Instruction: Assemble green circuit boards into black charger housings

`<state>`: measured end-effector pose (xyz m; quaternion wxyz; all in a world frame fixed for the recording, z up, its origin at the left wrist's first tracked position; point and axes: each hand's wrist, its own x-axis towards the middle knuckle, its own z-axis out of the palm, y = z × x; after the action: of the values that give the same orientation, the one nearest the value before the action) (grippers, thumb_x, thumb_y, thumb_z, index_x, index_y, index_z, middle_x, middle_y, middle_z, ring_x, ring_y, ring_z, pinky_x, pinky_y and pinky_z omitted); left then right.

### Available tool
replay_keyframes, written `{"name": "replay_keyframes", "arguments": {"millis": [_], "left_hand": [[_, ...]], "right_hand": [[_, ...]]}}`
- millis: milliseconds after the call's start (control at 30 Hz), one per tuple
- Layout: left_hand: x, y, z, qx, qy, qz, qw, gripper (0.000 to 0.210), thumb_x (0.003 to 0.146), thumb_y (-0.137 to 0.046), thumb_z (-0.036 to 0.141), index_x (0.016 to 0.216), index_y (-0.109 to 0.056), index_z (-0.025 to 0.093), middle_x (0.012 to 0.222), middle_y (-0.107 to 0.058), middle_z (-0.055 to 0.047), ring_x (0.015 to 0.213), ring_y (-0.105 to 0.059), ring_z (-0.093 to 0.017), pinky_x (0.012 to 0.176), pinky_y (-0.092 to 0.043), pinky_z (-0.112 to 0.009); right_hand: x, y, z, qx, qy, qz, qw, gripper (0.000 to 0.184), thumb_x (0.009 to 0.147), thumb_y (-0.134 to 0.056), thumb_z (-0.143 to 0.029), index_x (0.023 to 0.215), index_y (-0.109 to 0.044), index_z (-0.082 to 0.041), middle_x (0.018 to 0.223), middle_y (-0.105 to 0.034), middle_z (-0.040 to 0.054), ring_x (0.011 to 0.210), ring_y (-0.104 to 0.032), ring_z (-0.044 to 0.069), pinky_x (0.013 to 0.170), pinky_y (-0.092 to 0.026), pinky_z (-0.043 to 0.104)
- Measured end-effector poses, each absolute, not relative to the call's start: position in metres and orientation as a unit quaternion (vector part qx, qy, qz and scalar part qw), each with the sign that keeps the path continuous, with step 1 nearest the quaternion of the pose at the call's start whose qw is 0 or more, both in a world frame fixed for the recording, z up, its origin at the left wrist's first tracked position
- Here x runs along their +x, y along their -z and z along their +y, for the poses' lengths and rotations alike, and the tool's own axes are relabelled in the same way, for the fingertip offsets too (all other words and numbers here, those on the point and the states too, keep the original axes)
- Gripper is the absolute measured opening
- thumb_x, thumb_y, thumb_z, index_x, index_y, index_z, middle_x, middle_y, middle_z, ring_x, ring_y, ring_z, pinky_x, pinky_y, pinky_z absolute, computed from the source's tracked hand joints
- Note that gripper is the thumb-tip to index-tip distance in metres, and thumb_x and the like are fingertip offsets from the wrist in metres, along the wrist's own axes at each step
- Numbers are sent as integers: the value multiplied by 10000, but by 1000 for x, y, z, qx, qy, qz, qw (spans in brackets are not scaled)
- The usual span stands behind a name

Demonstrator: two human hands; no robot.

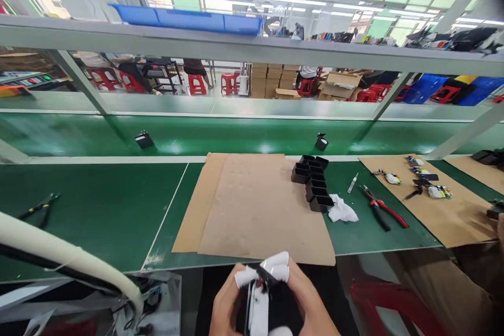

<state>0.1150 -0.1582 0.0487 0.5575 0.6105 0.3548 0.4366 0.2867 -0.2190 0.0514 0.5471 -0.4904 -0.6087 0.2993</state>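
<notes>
Low in the head view, close to my body, my left hand [225, 304] and my right hand [311, 302] grip a small electronic unit [259, 312] from either side. White covers sleeve several of my fingertips. The unit shows a white block, a dark side and a black piece with a bit of red at its top; my fingers hide part of it. Beyond my hands lies a brown cardboard sheet [260, 210] on the green bench. Several open black plastic cases [316, 184] stand in a cluster on its right edge, beside a crumpled white cloth [342, 209].
Red-and-black pliers [380, 207] and a small tube [352, 182] lie to the right. Further right, circuit assemblies [439, 191] rest on cardboard. Other pliers [39, 209] lie left, near a pale hose [74, 257]. Black units [144, 139] sit on the green strip behind, under a shelf [275, 48].
</notes>
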Motion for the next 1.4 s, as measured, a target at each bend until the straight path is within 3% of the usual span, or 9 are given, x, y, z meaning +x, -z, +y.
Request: {"name": "replay_keyframes", "arguments": {"millis": [133,333,533,733,967,1067,1167,1300,1400], "left_hand": [[113,-39,-175,525,-430,342,650,819,619,-920,785,1200,-760,231,1004,-708,-110,825,-671,-259,770,-610,-391],[98,-39,-187,315,-362,309,821,710,803,-793,778,1244,-768,222,948,-759,-121,672,-637,-193,605,-545,-323],[94,-41,-182,328,-345,343,810,637,869,-749,746,1232,-783,224,1136,-784,-142,1095,-737,-343,943,-633,-498],[89,-36,-170,481,-377,312,727,751,795,-791,791,1300,-765,236,1270,-768,-150,1166,-732,-379,1027,-614,-519],[104,-53,-177,503,-498,358,609,691,919,-711,714,1414,-673,234,1388,-718,-161,1284,-700,-378,1052,-619,-462],[99,-58,-181,499,-457,345,651,887,803,-833,725,1500,-616,221,1444,-682,-189,1377,-641,-431,1142,-569,-516],[91,-55,-179,505,-411,312,692,1064,646,-1016,553,1565,-569,256,1539,-613,-194,1424,-601,-464,1191,-527,-563],[94,-41,-174,485,-446,276,700,951,627,-1050,400,1481,-654,263,1508,-632,-192,1369,-649,-460,1145,-574,-561],[107,-33,-177,422,-511,303,684,939,585,-1067,399,1429,-674,272,1394,-703,-168,1295,-699,-432,1075,-631,-518]], "right_hand": [[292,-51,-226,-443,-361,-584,576,762,845,-812,-722,1452,-610,-308,1319,-697,124,1242,-710,305,1136,-569,422],[295,-51,-228,-430,-333,-609,577,721,834,-919,-513,1456,-623,-302,1403,-680,131,1323,-683,310,1135,-587,437],[294,-64,-223,-436,-168,-700,540,743,850,-809,-91,1530,-565,-268,1410,-688,149,1280,-702,297,1059,-642,437],[295,-79,-215,-407,-96,-727,545,812,846,-796,-18,1580,-517,-224,1289,-734,156,1140,-749,274,933,-690,394],[298,-67,-219,-439,-172,-681,560,808,801,-856,-95,1529,-548,-261,1327,-726,119,1176,-749,282,1014,-660,392],[303,-59,-222,-447,-247,-635,580,815,766,-949,-247,1491,-579,-292,1333,-717,101,1214,-726,286,1068,-628,395],[307,-51,-225,-451,-308,-585,600,834,733,-999,-465,1458,-616,-308,1297,-720,88,1187,-721,272,1094,-601,380],[308,-51,-221,-435,-383,-513,633,917,678,-983,-653,1460,-627,-335,1271,-730,76,1149,-722,251,1075,-596,352],[304,-59,-210,-423,-435,-462,647,744,773,-948,-602,1413,-664,-349,1234,-742,61,1100,-728,219,1036,-603,325]]}}
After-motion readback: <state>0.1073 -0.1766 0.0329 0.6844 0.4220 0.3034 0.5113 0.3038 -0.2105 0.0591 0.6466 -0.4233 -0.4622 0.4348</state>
